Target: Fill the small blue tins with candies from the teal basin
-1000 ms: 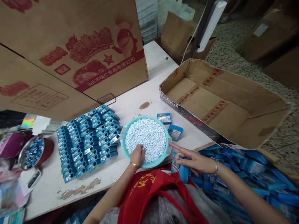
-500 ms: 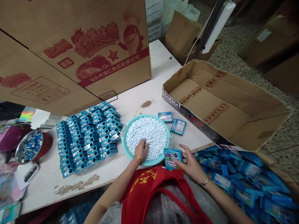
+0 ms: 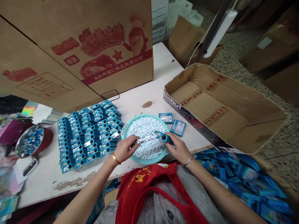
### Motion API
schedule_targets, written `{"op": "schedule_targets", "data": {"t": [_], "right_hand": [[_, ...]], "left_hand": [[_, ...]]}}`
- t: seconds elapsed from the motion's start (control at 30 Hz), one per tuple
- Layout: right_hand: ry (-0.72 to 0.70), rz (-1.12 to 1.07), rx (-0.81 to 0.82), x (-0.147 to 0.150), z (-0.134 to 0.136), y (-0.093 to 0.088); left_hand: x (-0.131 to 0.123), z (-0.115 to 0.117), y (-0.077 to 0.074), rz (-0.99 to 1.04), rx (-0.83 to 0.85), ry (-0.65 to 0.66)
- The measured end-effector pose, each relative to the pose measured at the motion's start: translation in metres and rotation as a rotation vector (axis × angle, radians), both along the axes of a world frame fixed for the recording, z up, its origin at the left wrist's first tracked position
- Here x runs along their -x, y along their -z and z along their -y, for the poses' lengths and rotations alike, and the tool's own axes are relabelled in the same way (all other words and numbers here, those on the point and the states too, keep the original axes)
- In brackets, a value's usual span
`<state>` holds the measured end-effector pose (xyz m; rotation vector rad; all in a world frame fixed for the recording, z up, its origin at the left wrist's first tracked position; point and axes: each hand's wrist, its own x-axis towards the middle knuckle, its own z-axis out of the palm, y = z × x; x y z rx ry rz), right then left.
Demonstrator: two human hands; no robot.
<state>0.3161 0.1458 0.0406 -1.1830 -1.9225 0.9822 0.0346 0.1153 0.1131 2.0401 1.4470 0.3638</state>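
A turquoise basin [image 3: 124,128] full of small white candies [image 3: 147,124] stands in front of me on the table. Over its left side, my left hand [image 3: 126,147] has its fingers curled together around some of the candies at the fingertips. Above the basin's right side, my right hand [image 3: 178,149] grips a small blue candy box [image 3: 163,137], tilted so that its top with a dark round hole faces up. Two more blue boxes, one nearer [image 3: 178,128] and one farther [image 3: 165,117], lie flat on the table just beyond my right hand.
Rows of upright blue boxes [image 3: 88,137] stand left of the basin. A metal pot [image 3: 48,140] of shiny wrapped pieces sits farther left. Large cartons [image 3: 105,74] rise behind; an open cardboard tray [image 3: 224,115] lies right, above a heap of blue boxes [image 3: 247,177].
My right hand has lifted the blue box from beside the basin to above its right side, turning its top upward. My left hand has shifted left and up from among the candies.
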Motion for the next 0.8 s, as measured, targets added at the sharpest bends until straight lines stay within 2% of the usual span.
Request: {"op": "schedule_targets", "data": {"t": [0.17, 0.3, 0.4, 0.5, 0.6, 0.67, 0.73, 0.8], "right_hand": [[-0.095, 0.004, -0.074, 0.022, 0.000, 0.006], [-0.122, 0.015, -0.103, 0.029, -0.001, 0.009], [-0.127, 0.022, -0.112, 0.031, -0.001, 0.010], [-0.122, 0.023, -0.112, 0.034, -0.001, 0.012], [-0.111, 0.019, -0.103, 0.035, -0.001, 0.013], [-0.089, 0.015, -0.091, 0.033, -0.002, 0.013], [-0.051, 0.011, -0.075, 0.028, -0.003, 0.013], [-0.003, 0.007, -0.058, 0.021, -0.004, 0.011]], "left_hand": [[-0.014, -0.015, -0.038, -0.295, 0.071, 0.145], [-0.034, -0.025, -0.065, -0.536, 0.144, 0.162], [-0.050, -0.028, -0.079, -0.655, 0.176, 0.150], [-0.059, -0.028, -0.083, -0.679, 0.157, 0.144], [-0.051, -0.024, -0.078, -0.619, 0.075, 0.141], [-0.033, -0.021, -0.066, -0.585, 0.023, 0.105], [-0.007, -0.015, -0.043, -0.571, 0.043, 0.007], [0.017, -0.009, -0.011, -0.570, 0.125, -0.107]]}}
